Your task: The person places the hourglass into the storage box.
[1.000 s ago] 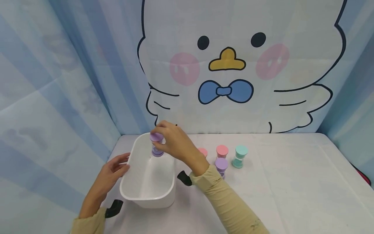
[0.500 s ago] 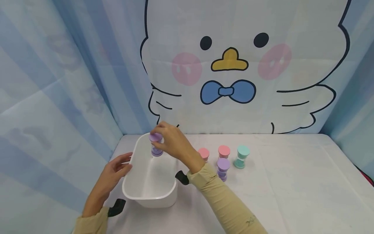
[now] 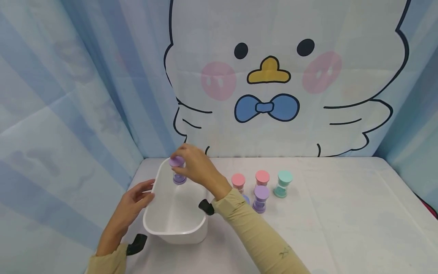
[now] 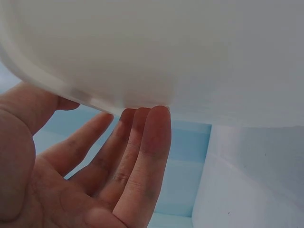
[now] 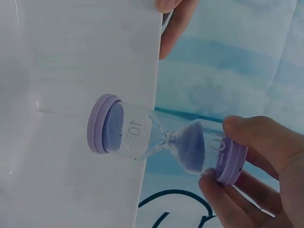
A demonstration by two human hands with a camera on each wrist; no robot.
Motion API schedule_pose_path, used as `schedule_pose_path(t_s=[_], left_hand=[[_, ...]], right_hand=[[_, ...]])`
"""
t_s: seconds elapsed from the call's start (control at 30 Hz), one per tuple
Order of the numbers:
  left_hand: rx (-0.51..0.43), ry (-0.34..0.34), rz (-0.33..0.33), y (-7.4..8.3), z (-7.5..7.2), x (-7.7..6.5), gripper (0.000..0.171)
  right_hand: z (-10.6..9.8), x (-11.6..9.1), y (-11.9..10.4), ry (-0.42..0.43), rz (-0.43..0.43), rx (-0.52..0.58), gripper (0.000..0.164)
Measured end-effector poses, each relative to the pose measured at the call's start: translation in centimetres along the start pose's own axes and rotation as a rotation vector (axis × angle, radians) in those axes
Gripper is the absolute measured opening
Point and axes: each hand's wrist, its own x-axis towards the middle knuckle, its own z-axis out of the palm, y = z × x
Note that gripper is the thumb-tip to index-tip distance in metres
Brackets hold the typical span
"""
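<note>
Taking 12 o'clock as straight away from me, the white plastic bin with rounded corners (image 3: 176, 238) stands nearest on the white-covered counter (image 3: 342, 220). My left hand (image 3: 135, 198) is at its 9 o'clock side, fingers loosely extended and touching the rim, which seems enough to steady it. Out past the bin's 3 o'clock side stands an upright purple-capped clear hourglass (image 3: 260, 198); beside it a round blue top (image 3: 246, 199) shows, mostly hidden by my khaki sleeve (image 3: 260, 239). Just behind are a teal-capped hourglass (image 3: 283, 182) and two pink-capped ones, left (image 3: 238, 182) and right (image 3: 262, 179). At the bin's 12 o'clock end my right hand (image 3: 195, 163) pinches the top cap of another hourglass, clear with lilac caps and purple sand (image 5: 183, 145), its lower end inside the bin; I cannot tell whether the base meets the bin floor. I judge the step in hand to be seating this one at the far end. The next move would call for the base flat and upright, then a gentle loosening of thumb and fingers so it doesn't topple. Farthest off hangs the cartoon-bird cloth (image 3: 267, 23).
</note>
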Motion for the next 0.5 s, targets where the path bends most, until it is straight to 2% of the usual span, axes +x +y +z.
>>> schedule_pose_path(t_s=[0.3,0.5], left_hand=[[0.01,-0.003,-0.002,-0.1,0.0,-0.1,0.058],[0.004,-0.001,-0.014,-0.2,0.1,-0.1,0.06]], right_hand=[[0.8,0.6,-0.2,-0.04,0.045,-0.002,0.031],[1.2,1.3,-0.3,-0.074,0.067,-0.049,0.031]])
